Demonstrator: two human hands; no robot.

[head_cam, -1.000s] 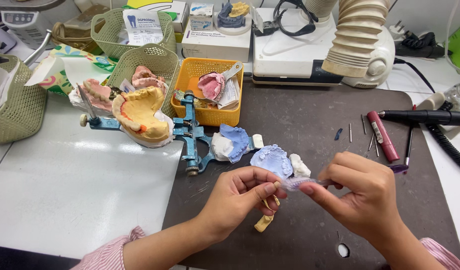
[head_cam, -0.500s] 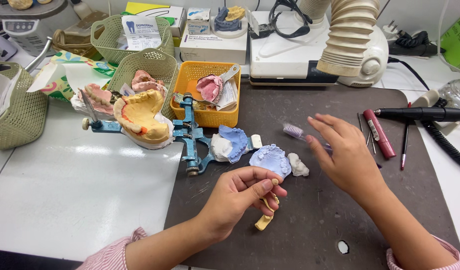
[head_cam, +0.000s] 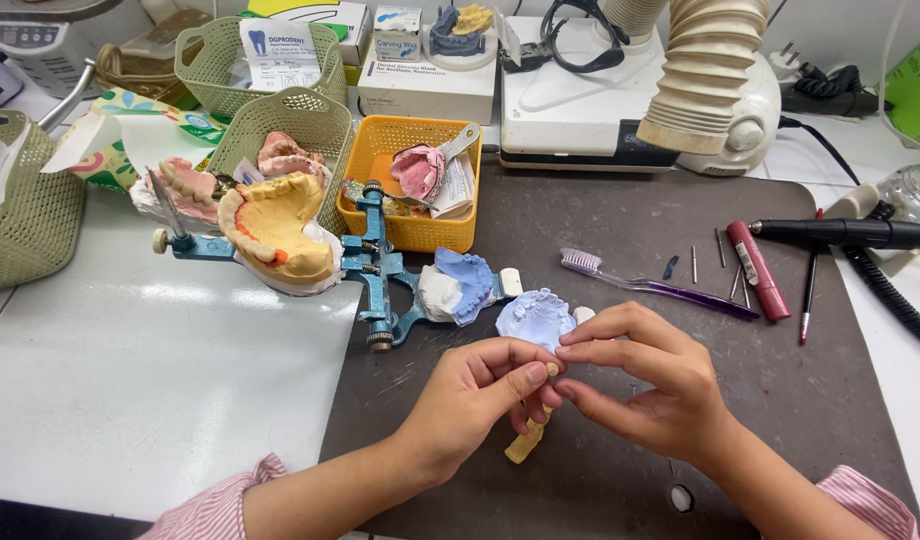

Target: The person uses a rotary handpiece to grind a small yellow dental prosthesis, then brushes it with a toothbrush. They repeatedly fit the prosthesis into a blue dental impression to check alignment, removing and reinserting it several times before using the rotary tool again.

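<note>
My left hand (head_cam: 485,390) pinches a small yellowish dental piece (head_cam: 529,440) over the dark mat (head_cam: 600,460). My right hand (head_cam: 645,385) meets it from the right, its fingertips touching the top of the same piece. Just behind the hands lies a blue dental cast (head_cam: 535,317). A purple toothbrush (head_cam: 650,283) rests on the mat to the upper right of my right hand.
A blue metal articulator (head_cam: 380,275) with a yellow jaw model (head_cam: 275,225) stands at the mat's left edge. Behind are an orange basket (head_cam: 380,165), green baskets (head_cam: 295,125), boxes and a ribbed suction hose (head_cam: 705,70). A red pen (head_cam: 758,270), burs and a black handpiece (head_cam: 840,233) lie right.
My right hand set the purple toothbrush down on the mat and came back to the left hand; it now touches the small piece there.
</note>
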